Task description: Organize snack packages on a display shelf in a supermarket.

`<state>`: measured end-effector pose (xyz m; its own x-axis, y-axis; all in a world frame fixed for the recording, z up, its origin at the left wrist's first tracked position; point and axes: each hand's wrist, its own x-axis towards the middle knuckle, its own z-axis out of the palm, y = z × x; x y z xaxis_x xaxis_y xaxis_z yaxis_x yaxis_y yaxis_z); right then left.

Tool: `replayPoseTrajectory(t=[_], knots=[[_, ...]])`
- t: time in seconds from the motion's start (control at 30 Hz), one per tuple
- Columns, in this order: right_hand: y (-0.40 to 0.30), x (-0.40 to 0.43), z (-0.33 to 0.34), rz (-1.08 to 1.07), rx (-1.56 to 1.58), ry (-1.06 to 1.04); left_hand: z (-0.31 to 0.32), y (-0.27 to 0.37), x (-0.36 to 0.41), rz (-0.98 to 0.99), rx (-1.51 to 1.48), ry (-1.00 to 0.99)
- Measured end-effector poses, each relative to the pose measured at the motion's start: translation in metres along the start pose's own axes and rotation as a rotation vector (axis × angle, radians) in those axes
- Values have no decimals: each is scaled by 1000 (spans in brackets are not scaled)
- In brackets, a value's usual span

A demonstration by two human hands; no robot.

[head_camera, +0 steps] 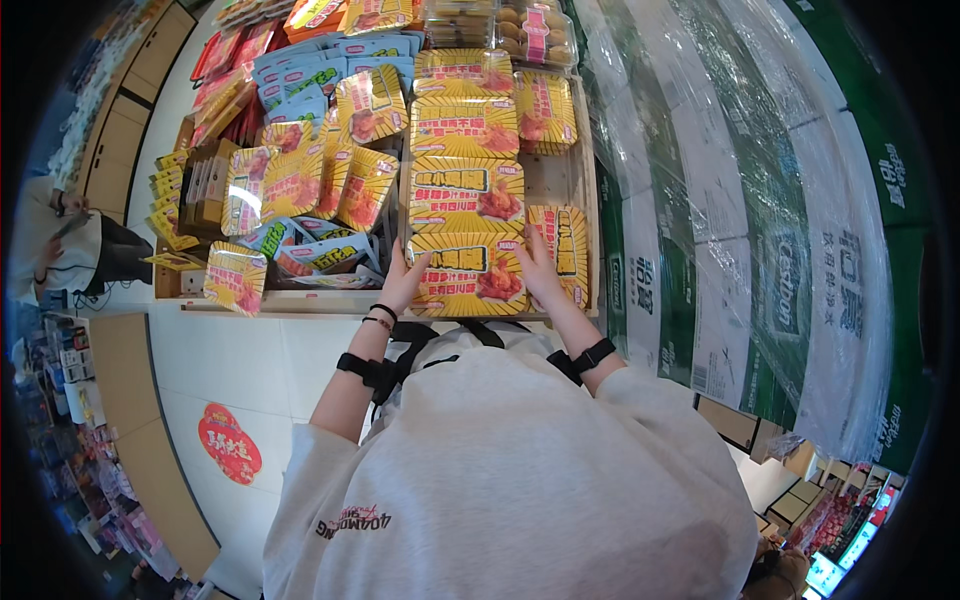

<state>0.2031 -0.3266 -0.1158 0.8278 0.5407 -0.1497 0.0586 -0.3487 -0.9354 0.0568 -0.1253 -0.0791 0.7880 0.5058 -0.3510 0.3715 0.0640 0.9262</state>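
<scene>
My left hand (405,279) is at the left edge of a yellow packaged food tray (469,276) with a chicken picture on its film. Against the tray's right edge rests my right hand (541,271), so the tray is held between both hands. It lies flat at the near end of a column of matching trays, with a second yellow tray (466,196) just beyond it. Another yellow tray (568,240), turned sideways, sits partly behind my right hand. Blue snack pouches (330,255) lie left of my left hand. My fingertips are partly hidden beside the trays.
A wooden display bin (352,309) holds the goods. Tilted yellow trays (292,184) and brown boxes (206,187) fill its left side. Film-wrapped stacked cartons (720,225) stand close on the right. A person (75,232) stands at far left near a counter (142,390).
</scene>
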Motion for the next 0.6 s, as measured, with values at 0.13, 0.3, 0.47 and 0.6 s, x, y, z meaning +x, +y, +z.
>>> replayPoseTrajectory(t=[0.13,0.3,0.47,0.6], knots=[[-17,10,13,2,1,63,-12,15,15,48,-32,-93],[-40,7,28,-8,-147,127,-20,8,25,114,-12,-265],[-41,5,25,5,-284,228,-45,17,23,98,75,-389],[-54,16,27,-164,-531,429,-90,20,12,20,349,-494]])
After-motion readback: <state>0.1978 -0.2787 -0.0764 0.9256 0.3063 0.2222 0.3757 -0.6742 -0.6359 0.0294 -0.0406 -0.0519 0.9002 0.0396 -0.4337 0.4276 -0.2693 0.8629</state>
